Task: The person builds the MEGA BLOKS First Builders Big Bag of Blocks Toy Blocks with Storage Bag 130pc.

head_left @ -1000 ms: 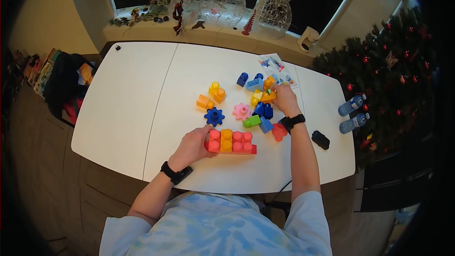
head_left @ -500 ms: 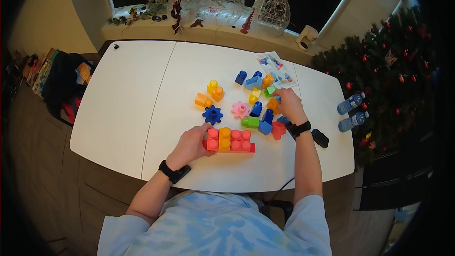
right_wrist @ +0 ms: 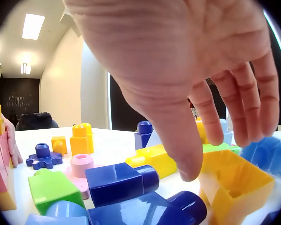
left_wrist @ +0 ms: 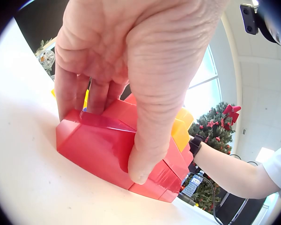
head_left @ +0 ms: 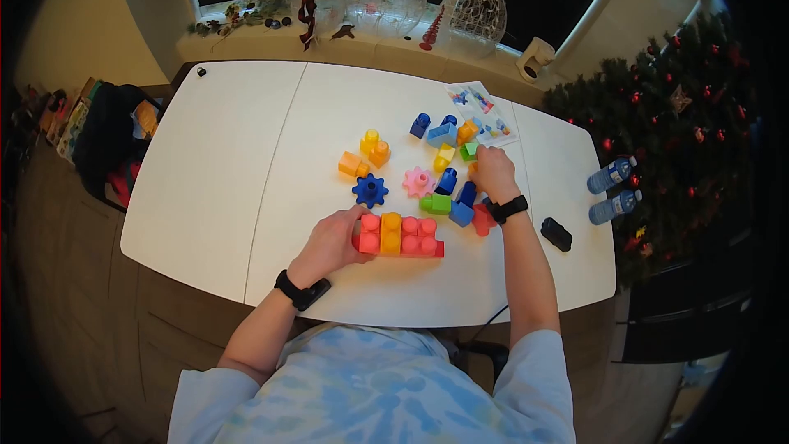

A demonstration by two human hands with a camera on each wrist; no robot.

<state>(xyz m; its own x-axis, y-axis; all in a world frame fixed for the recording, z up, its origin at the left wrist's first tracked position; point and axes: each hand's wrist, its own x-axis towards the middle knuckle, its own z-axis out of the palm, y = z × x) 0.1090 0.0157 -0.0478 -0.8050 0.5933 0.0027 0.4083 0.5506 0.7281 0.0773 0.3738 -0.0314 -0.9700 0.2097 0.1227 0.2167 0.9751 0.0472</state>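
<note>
My left hand (head_left: pixel 329 240) grips the left end of a built row of toy building blocks (head_left: pixel 415 238), red with one orange block across the top. In the left wrist view, the thumb lies along the smooth red side (left_wrist: pixel 98 150) and the other fingers reach over to the far side. My right hand (head_left: pixel 496 174) is over the loose blocks, its fingers fairly straight. In the right wrist view, an orange block (right_wrist: pixel 246 206) lies tipped with its hollow underside showing. The thumb tip is right at its edge, and the other fingers hang beyond it.
Around the right hand lie dark blue blocks (head_left: pixel 446 181), a green block (head_left: pixel 436 204), a yellow block (head_left: pixel 444 158) and a pink gear (head_left: pixel 418 182). A blue gear (head_left: pixel 370 190) and several orange and yellow blocks (head_left: pixel 353 165) sit farther left. A printed sheet (head_left: pixel 493 115) lies behind; a black case (head_left: pixel 556 234) rests right.
The right hand held an orange block among the pile, then let it down near the green one; now the hand covers most of that block. The left hand keeps its grip.
</note>
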